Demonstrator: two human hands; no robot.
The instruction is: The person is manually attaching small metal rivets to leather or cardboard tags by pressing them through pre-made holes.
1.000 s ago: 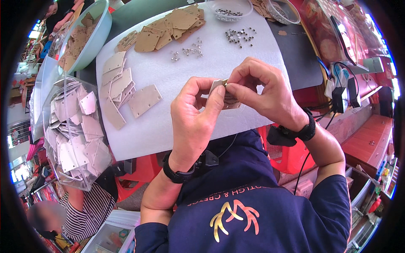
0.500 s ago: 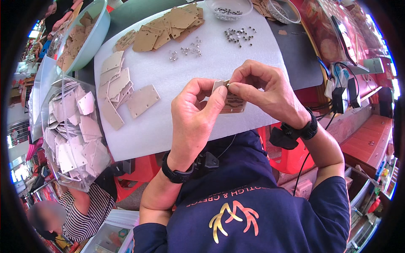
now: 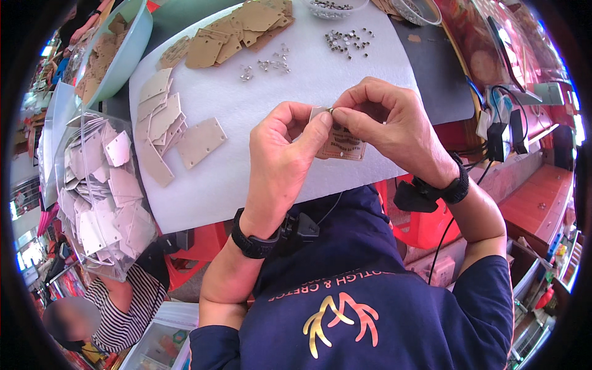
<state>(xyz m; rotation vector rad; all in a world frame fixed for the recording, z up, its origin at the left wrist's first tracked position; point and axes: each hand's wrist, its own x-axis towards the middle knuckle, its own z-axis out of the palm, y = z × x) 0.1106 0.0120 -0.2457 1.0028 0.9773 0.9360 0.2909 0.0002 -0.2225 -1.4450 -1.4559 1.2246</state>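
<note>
A small tan leather patch (image 3: 343,147) with dark print on its face is between my hands, over the front part of the white foam sheet (image 3: 246,179). My left hand (image 3: 287,145) pinches its upper left corner between thumb and fingers. At the patch's top edge, my right hand (image 3: 388,126) is closed in a pinch on a tiny metal rivet piece (image 3: 331,111), mostly covered by the fingertips. A small shiny dot shows at the patch's lower edge. Loose pale patches (image 3: 202,143) with punched holes lie left of my left hand.
Brown patches (image 3: 240,31) are piled at the back. Shiny rivet pins (image 3: 271,63) and dark rivet caps (image 3: 348,43) lie scattered beyond my hands. A clear bag of patches (image 3: 102,191) and a pale green basin (image 3: 139,43) stand left. A person in a striped top (image 3: 139,302) is at lower left.
The patch has tilted, so more of its printed face shows below my fingers. Both hands keep their pinch at its top edge. The whole view has shifted slightly.
</note>
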